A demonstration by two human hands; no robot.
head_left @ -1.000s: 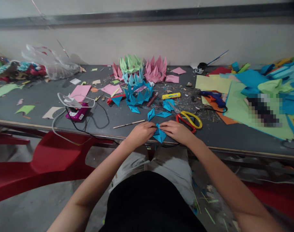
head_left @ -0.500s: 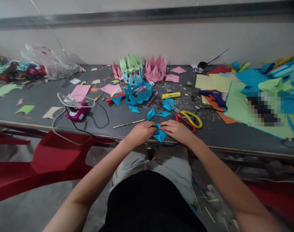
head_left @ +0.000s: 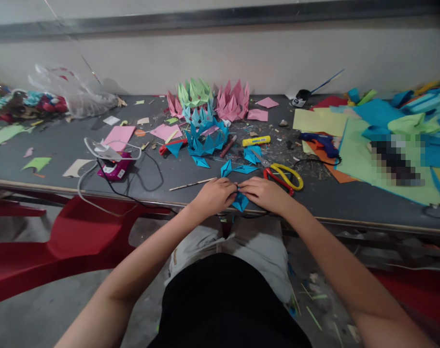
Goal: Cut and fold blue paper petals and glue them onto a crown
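A small folded piece of blue paper (head_left: 240,202) lies at the table's front edge, its pointed end toward me. My left hand (head_left: 217,194) grips its upper part from the left, fingers closed. From the right, my right hand (head_left: 262,193) pinches the same upper part, and the fingertips of both hands nearly meet. The fingers hide most of the paper's top. Just beyond are folded blue paper pieces (head_left: 226,168). Scissors with red and yellow handles (head_left: 287,178) lie open beside my right hand. A thin stick (head_left: 191,184) rests left of my left hand.
Folded paper crowns in blue (head_left: 207,140), pink (head_left: 233,104) and green (head_left: 195,93) stand farther back. A yellow glue stick (head_left: 256,140) lies near them. At right are a blue glue gun (head_left: 319,141) and paper sheets. A purple power socket (head_left: 115,166) with cables sits left.
My fingers have closed in over the top of the blue paper, and less of it shows now. Both hands stay at the table edge.
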